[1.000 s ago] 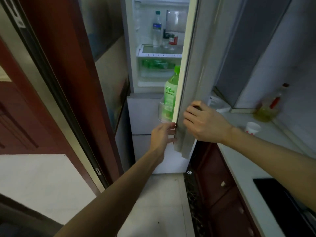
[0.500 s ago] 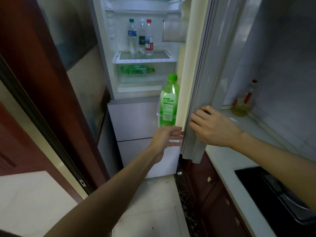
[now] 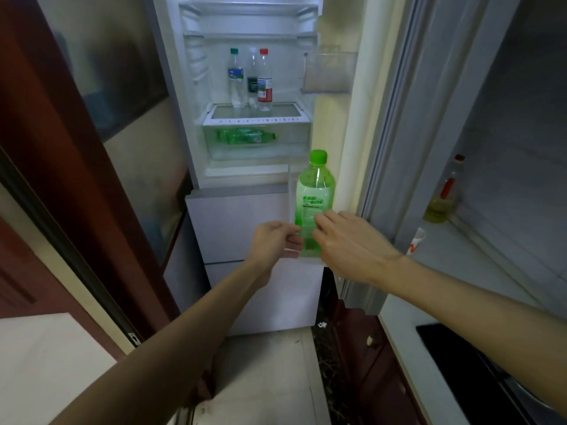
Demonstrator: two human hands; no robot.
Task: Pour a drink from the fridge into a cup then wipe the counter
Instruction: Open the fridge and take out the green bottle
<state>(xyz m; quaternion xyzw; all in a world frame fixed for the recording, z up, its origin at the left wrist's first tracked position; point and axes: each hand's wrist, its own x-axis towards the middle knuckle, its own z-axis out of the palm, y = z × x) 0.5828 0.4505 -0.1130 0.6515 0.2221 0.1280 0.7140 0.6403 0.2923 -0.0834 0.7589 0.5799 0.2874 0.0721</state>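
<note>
Dark red door frame (image 3: 46, 148) with glass panel (image 3: 122, 72) fills left of frame. Pale tiled floor (image 3: 270, 378) bottom centre. Grey tiled wall (image 3: 521, 148) right side. Dark red cabinets (image 3: 368, 378) lower right. Light dim, cool.

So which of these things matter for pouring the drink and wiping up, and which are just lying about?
For the job: green-capped bottle in the door rack, left hand, right hand, cup, counter.
Just lying about: three water bottles on the shelf, green bottles in the drawer, oil bottle, hob.
</note>
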